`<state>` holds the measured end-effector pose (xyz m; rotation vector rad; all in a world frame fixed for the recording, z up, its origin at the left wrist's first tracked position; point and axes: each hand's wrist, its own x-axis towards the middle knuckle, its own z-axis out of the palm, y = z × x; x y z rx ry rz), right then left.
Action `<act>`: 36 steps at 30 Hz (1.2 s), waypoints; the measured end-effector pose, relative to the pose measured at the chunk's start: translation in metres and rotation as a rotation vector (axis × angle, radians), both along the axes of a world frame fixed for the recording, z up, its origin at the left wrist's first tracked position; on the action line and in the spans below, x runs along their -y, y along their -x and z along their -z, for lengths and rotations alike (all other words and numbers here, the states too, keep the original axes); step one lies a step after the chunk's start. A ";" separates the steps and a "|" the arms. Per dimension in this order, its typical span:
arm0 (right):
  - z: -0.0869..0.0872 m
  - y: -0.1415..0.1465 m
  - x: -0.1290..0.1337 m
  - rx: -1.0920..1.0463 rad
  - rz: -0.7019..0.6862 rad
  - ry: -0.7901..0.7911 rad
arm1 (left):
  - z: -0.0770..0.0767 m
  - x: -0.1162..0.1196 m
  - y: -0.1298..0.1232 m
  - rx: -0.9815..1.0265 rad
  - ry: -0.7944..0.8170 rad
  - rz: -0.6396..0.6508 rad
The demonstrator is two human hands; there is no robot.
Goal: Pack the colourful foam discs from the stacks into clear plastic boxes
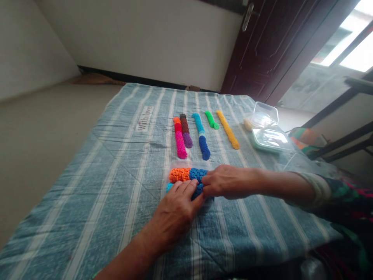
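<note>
A shallow clear plastic box (186,165) stands near the middle of the cloth. Inside it lies a row of bunched, textured coloured pieces, an orange stretch (179,175) and then a blue stretch (198,174). A second row, light blue (169,187) at its left end and dark blue farther right, lies nearer to me. My left hand (178,204) is curled over this nearer row and hides most of it. My right hand (220,181) is closed in a pinch at the right end of the blue pieces. The thumbs and fingers of both hands nearly meet there; their tips are partly hidden.
Beyond the box lie similar rolls: pink-red-orange (180,142), brown-purple (185,131), blue (202,138), short green (211,119) and yellow (228,130). Clear plastic boxes (271,140) stand at the right edge of the striped cloth (116,171). A dark door (262,50) is behind.
</note>
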<state>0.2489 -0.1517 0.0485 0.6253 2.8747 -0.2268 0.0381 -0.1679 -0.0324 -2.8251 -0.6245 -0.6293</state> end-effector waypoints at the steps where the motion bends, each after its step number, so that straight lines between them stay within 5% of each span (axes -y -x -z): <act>1: 0.001 -0.001 0.001 -0.016 0.007 -0.002 | -0.001 0.000 0.000 -0.008 0.017 0.006; 6: 0.010 -0.014 0.008 -0.181 0.133 0.019 | -0.007 -0.001 -0.001 -0.024 0.168 0.055; 12: 0.021 -0.029 0.019 -0.455 0.325 -0.057 | -0.005 -0.002 -0.001 0.038 0.160 0.116; 20: 0.038 -0.034 0.036 -0.783 0.449 -0.202 | -0.034 -0.001 0.024 0.079 0.141 -0.007; 25: 0.049 -0.027 0.044 -0.776 0.381 -0.207 | -0.026 0.007 0.040 0.014 0.027 -0.120; 36: 0.079 -0.007 0.056 -0.639 0.302 -0.280 | -0.021 0.007 0.034 0.003 0.011 -0.116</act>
